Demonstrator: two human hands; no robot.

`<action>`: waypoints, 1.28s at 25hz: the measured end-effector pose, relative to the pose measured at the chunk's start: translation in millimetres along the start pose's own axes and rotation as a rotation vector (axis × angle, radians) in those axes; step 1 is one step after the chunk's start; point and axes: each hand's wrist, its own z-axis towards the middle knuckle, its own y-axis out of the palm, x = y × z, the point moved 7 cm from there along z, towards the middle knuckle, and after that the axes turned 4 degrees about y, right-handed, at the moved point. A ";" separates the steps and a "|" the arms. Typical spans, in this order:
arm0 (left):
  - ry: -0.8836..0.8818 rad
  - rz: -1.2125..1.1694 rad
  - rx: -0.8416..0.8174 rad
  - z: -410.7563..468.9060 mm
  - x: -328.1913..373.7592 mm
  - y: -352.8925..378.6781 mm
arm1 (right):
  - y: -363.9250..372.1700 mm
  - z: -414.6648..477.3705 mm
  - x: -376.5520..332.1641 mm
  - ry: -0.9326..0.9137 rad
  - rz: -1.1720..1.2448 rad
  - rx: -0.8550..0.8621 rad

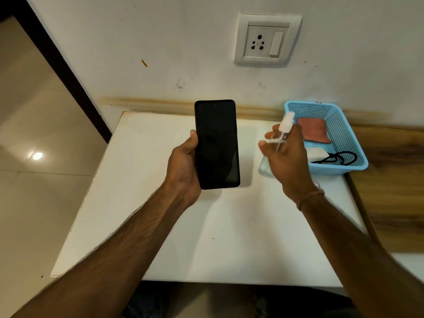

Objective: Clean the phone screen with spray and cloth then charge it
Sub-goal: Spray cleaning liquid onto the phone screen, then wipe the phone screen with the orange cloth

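The left hand (183,166) grips the phone (216,143) by its edges above the table (160,226); the right hand (289,161) holds the spray (284,127) near it. The phone is stiff glass and probably slippery when wet, so the edges are the best place to hold it.

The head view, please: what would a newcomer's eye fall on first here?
The black phone, screen dark, is held in the left hand above the middle of the white table. Right of it, the right hand holds a clear spray bottle with a white top. Behind that, a blue basket with a reddish cloth sits at the table's right edge.
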 end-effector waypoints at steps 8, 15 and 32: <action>0.012 -0.016 0.015 -4.8 5.9 -0.4 | 9.5 103.4 -21.0 0.006 -0.175 0.035; 0.026 0.008 0.026 -4.9 7.0 -1.8 | 21.4 111.7 0.4 0.023 -0.172 0.021; -0.004 -0.035 -0.024 -4.3 2.5 2.0 | -70.9 138.0 53.2 0.084 -0.982 -0.153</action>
